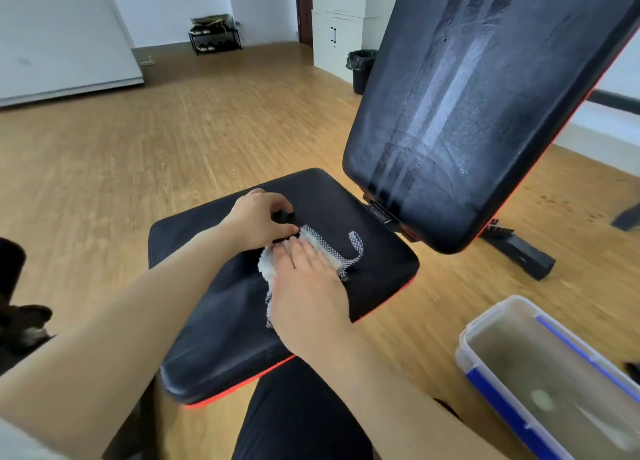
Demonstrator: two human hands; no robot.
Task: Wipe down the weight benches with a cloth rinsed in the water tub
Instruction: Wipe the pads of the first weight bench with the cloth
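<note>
A black weight bench with red trim fills the middle of the view: its flat seat pad point(214, 307) lies in front of me and its raised backrest point(485, 106) shows wet streaks. A white cloth point(268, 263) with a grey checked edge lies on the seat. My right hand point(304, 286) lies flat on the cloth with straight fingers. My left hand point(259, 222) is beside it, its fingers curled and pinching the cloth's far edge. A clear water tub point(540, 369) with blue clips stands on the floor at the lower right.
The wooden floor point(138, 154) spreads to the left and behind the bench. A black bin point(360, 69) stands by white cabinets at the back. A low shoe rack point(214, 40) sits against the far wall. The bench's black foot point(519, 255) sticks out on the right. My dark-trousered leg point(298, 414) is below the seat.
</note>
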